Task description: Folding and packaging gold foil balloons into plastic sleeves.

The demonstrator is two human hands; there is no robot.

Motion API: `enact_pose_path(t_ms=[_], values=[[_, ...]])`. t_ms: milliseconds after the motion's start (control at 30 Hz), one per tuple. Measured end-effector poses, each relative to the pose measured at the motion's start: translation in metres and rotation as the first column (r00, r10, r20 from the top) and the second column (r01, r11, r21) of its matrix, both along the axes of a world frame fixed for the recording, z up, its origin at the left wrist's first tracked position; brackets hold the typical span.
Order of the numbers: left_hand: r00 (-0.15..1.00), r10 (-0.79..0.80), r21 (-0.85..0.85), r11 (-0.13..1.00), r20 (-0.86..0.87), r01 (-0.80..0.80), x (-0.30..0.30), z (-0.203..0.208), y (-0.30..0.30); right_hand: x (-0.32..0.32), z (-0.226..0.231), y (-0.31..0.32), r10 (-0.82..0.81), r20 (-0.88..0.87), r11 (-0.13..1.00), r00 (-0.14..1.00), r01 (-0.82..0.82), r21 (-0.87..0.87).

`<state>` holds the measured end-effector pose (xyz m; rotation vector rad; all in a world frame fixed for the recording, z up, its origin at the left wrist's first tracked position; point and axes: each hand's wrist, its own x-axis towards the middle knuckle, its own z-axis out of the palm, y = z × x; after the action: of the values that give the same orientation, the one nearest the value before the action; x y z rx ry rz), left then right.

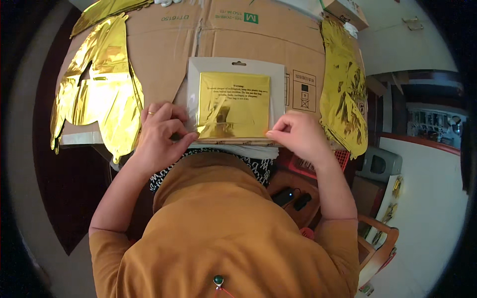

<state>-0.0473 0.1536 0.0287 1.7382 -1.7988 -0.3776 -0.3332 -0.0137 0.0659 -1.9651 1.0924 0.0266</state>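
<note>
A flat clear plastic bag (277,89) with a hang hole at its top lies in front of me on the cardboard. Inside it sits a square of folded gold foil (233,111), with dark print showing over its upper part. My left hand (164,131) pinches at the lower left corner of the bag, thumb and finger together; a ring is on one finger. At the lower right corner, my right hand (300,131) pinches the same way. Both hands rest near the front edge of the cardboard.
Flat gold foil balloons (112,84) lie at the left, and a stack of gold foil (343,89) is at the right edge. Flattened cardboard (164,49) covers the table. A red plastic basket (305,166) and a wooden chair (385,238) stand lower right.
</note>
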Motion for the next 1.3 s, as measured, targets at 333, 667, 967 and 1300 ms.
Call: enact_pose_path(t_ms=[333,667,967,1300], values=[[0.950,0.230,0.115,0.959,0.209,-0.258,-0.012,0.016,0.003,0.003,0.008,-0.019,0.002,-0.357,0.972,0.934,-0.085,-0.218],[0.858,-0.211,0.150,0.976,0.467,0.159,-0.042,-0.003,-0.036,0.059,-0.070,0.018,0.018,-0.043,0.584,0.999,-0.045,-0.810],[0.762,-0.388,-0.047,0.877,0.519,0.479,-0.038,-0.032,0.015,-0.029,-0.043,0.058,0.008,0.016,0.738,1.000,0.005,-0.674],[0.687,-0.471,-0.523,0.445,0.554,0.727,-0.095,0.027,-0.044,-0.161,0.095,0.014,0.164,0.030,0.984,0.986,-0.162,-0.069]])
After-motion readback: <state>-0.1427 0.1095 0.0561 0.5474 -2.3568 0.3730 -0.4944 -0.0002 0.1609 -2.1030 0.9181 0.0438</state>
